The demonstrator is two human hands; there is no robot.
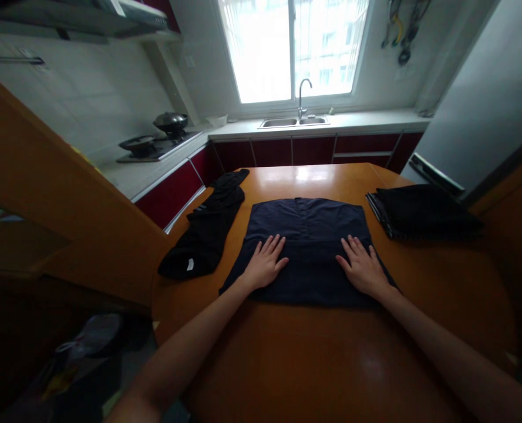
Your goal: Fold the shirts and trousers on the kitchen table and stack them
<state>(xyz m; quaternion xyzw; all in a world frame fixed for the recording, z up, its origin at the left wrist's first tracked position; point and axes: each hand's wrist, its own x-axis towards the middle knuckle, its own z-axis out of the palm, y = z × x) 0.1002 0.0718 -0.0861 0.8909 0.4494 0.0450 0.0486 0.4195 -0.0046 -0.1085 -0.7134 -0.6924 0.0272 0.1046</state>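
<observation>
A dark navy garment, folded over on itself, lies flat on the wooden table in front of me. It has a short buttoned-looking strip at its far edge; whether it is a shirt or something else I cannot tell. My left hand rests palm down on its left part, fingers stretched out. On its right part lies my right hand, also flat with fingers spread. Neither hand grips the cloth.
Left on the table lies a crumpled black garment with a white label. A stack of folded dark clothes sits at the right. Beyond are a sink, a stove with pans and a fridge.
</observation>
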